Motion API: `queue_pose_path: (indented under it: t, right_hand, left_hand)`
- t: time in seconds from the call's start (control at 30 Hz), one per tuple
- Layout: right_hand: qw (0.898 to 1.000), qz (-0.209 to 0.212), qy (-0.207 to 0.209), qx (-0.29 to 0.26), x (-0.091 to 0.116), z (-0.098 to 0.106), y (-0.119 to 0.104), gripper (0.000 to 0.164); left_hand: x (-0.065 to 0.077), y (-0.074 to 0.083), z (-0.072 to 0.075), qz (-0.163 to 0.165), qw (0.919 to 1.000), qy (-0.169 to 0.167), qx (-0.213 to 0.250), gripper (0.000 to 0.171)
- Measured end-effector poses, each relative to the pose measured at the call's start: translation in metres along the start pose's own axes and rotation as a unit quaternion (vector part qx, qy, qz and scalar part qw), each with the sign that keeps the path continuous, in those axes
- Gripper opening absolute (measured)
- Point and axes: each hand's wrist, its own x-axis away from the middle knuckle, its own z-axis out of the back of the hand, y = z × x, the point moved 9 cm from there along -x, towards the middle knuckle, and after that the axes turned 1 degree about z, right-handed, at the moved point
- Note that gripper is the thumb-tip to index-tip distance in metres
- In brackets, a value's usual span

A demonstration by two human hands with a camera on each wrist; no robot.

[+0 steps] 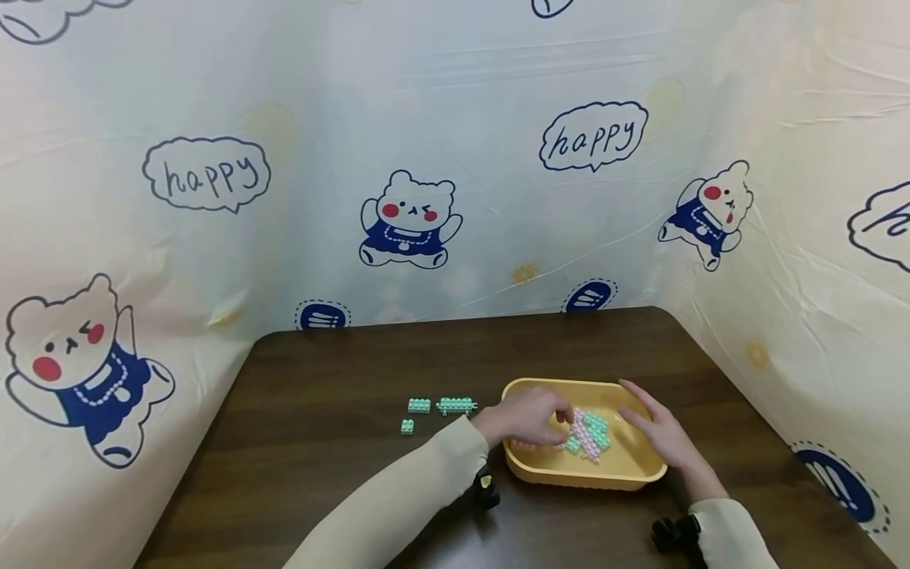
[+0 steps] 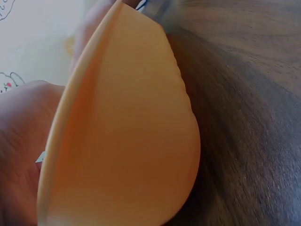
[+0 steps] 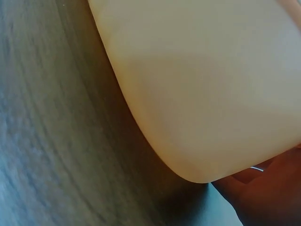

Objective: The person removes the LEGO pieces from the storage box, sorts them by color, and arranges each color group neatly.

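A: What're you holding?
B: Can't tell w/ your L hand, hovering over bricks inside the yellow tray; R hand is resting at its R rim, thumb & fingers apart.

On my feed, pale, creased sheeting, probably plastic, printed with blue-clad cartoon bears and "happy" speech bubbles, surrounds a dark-brown wood-grain bench.

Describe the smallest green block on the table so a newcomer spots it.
On the dark table, find the yellow tray. In the head view, left of it, an oblong block and a longer strip form a row. The small block sits just below the row's left end: green like them, but squarish.
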Motion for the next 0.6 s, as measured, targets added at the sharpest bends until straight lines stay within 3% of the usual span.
queue_pose_path:
  t: [0.23,0.6]
  right_hand:
    - [1.0,-0.01,-0.002,0.004,0.007,0.002,0.001,0.06]
    - [1.0,-0.001,-0.005,-0.003,0.002,-0.003,-0.003,0.059]
  left_hand:
    - [-0.01,0.013,-0.013,0.0,0.9995,-0.028,-0.011,0.017]
    - [-0.008,0.007,-0.016,0.033,0.9985,-0.033,-0.03,0.015]
